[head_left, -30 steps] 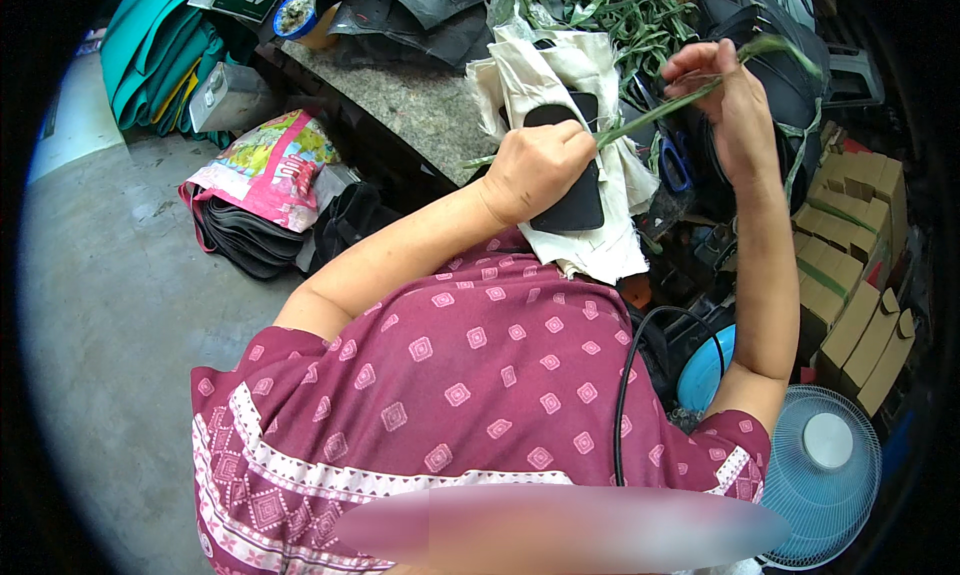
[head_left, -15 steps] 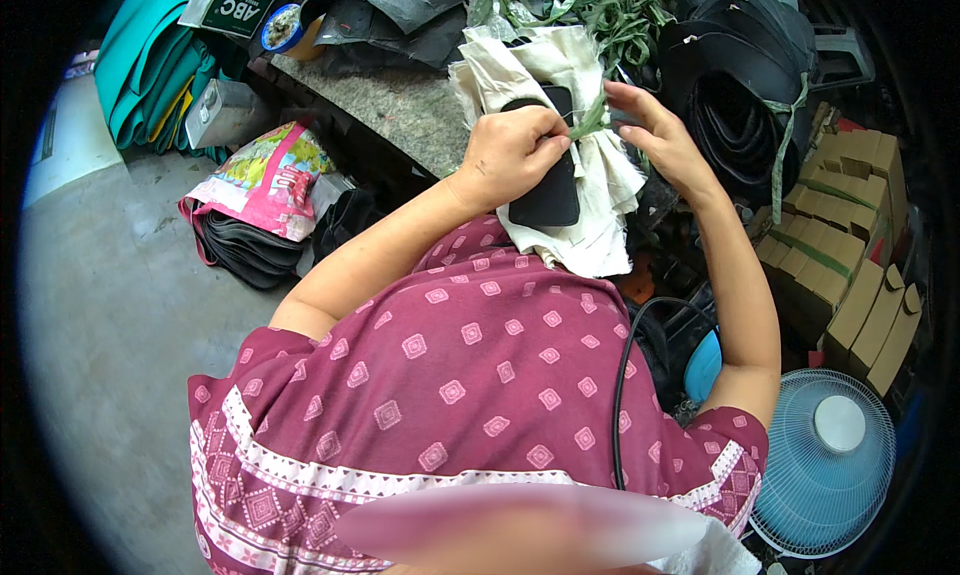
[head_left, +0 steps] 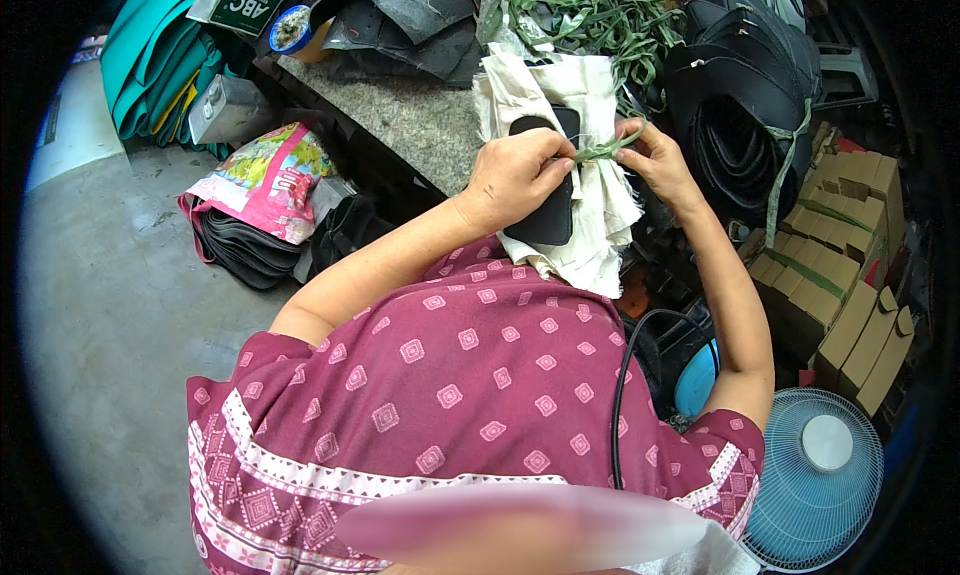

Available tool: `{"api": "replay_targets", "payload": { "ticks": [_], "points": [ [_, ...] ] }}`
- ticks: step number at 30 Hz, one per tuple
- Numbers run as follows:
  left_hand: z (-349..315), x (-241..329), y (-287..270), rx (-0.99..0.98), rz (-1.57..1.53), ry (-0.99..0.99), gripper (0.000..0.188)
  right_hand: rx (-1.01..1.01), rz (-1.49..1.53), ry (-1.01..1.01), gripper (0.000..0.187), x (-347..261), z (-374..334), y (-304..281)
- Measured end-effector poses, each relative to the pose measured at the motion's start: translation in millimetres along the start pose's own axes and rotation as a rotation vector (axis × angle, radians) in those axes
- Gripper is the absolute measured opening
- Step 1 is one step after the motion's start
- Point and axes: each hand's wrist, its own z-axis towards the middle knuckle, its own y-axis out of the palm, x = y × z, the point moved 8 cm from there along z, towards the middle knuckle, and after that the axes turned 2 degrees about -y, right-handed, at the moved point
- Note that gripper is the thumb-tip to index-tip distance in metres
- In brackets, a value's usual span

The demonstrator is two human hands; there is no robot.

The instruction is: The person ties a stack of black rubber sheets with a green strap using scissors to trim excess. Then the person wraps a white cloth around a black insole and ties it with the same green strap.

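My left hand (head_left: pixel 520 180) is closed in a pinch on one part of a green fabric strip (head_left: pixel 600 152). My right hand (head_left: pixel 660 170) pinches the strip's other side between thumb and fingers. The strip lies across a bundle of frayed white cloth (head_left: pixel 603 210) at the front of the stone-topped table. Flat black pieces with rounded corners (head_left: pixel 548 223) lie against the cloth, partly covered by my left hand. Whether the strip passes all the way round the bundle is hidden.
Green strips (head_left: pixel 600 20) are heaped behind the bundle. Black cut pieces (head_left: pixel 405 25) and a blue-rimmed tub (head_left: pixel 290 30) sit on the stone tabletop (head_left: pixel 400 115). Curved black pieces (head_left: pixel 745 95), cardboard boxes (head_left: pixel 830 225) and a fan (head_left: pixel 815 485) stand at right; a pink bag (head_left: pixel 265 185) at left.
My right hand has closed from spread fingers into a pinch on the green strip, which is now drawn out between both hands. My left hand keeps its hold.
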Motion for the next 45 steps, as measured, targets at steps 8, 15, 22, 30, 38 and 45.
{"api": "replay_targets", "payload": {
  "ticks": [8,15,22,30,38,45],
  "points": [
    [1.7,11.2,2.4,0.064,0.088,0.128,0.009,0.139,-0.094,0.042,0.013,25.1,-7.7,-11.2],
    [6.9,10.8,4.5,0.028,0.006,0.109,0.010,0.060,-0.287,0.021,0.021,-2.9,-31.4,-6.4],
    [15.8,-28.6,13.2,-0.168,-0.251,-0.324,0.022,0.150,-0.741,-0.258,0.020,-106.1,-39.2,-1.1],
    [16.4,-37.7,17.8,-0.164,-0.424,-0.357,0.022,0.096,-0.913,-0.644,0.032,-127.4,-18.7,62.8],
    [17.3,-29.2,14.7,-0.139,-0.324,-0.245,0.020,-0.051,-0.774,-0.370,0.018,-112.6,-5.8,55.4],
    [19.5,-33.0,16.0,-0.130,-0.345,-0.256,0.021,-0.029,-1.018,-0.616,0.015,-134.7,-11.3,66.8]
  ]
}}
